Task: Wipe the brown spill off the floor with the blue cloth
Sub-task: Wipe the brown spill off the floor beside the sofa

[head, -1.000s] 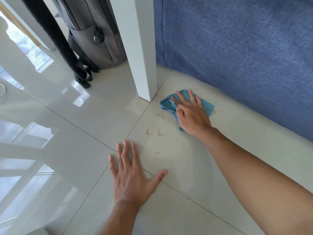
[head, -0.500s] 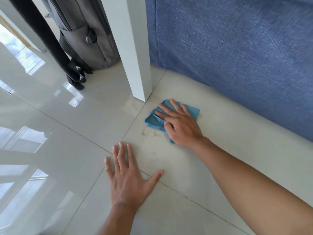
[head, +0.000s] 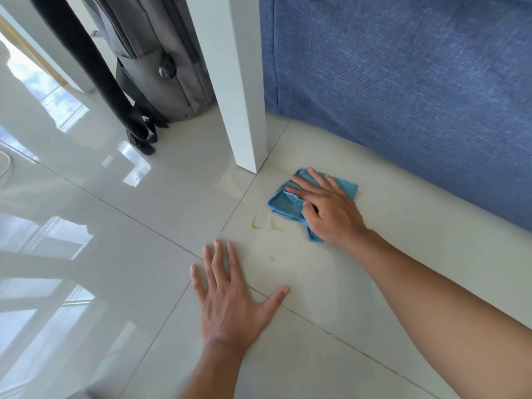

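My right hand (head: 328, 210) presses the folded blue cloth (head: 283, 204) flat against the pale tile floor, fingers spread over it. Thin brown streaks of the spill (head: 256, 221) lie just left of the cloth, with a fainter spot (head: 271, 257) nearer to me. My left hand (head: 230, 295) rests palm down on the floor with fingers apart, holding nothing, a little below the spill.
A white post (head: 244, 90) stands on the floor just behind the cloth. A blue fabric sofa side (head: 403, 82) fills the right. A grey bag (head: 169, 64) with black straps leans behind the post. Glossy tiles stretch to the left.
The right hand slid the cloth over part of the streaks half a second ago, then back to the right. The left hand stays planted.
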A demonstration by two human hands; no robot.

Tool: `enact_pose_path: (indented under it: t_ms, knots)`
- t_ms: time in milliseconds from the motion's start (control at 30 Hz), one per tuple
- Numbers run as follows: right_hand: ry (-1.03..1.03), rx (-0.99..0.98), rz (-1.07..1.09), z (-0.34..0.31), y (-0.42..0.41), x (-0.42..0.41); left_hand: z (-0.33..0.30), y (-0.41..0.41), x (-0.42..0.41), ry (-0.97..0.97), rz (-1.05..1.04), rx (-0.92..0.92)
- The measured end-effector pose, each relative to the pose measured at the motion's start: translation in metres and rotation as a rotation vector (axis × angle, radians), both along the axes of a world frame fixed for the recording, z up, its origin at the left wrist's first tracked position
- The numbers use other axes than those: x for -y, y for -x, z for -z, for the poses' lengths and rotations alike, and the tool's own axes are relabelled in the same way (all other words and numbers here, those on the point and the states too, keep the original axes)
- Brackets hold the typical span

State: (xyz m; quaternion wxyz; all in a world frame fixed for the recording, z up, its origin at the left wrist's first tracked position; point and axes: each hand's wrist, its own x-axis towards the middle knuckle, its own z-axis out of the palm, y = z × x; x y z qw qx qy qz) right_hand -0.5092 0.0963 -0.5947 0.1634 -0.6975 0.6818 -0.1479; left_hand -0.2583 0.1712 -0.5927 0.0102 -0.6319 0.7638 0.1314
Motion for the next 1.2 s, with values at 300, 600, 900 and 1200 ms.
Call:
enact_pose_path:
  t_ms: [300,600,900,1200]
  knots:
    - [-0.04,-0.025,-0.157,-0.001,-0.022,0.002,0.0,-0.002,-0.001,0.013,-0.003,-0.002]
    - [-0.103,-0.04,-0.127,-0.006,-0.04,0.025,-0.001,-0.001,-0.001,0.021,-0.008,-0.046]
    - [-0.078,0.029,-0.36,-0.006,-0.038,0.015,0.001,-0.002,0.0,0.008,-0.001,-0.017]
    - [-0.078,-0.185,-0.144,-0.006,0.018,-0.011,-0.003,-0.002,0.0,-0.009,-0.007,-0.034]
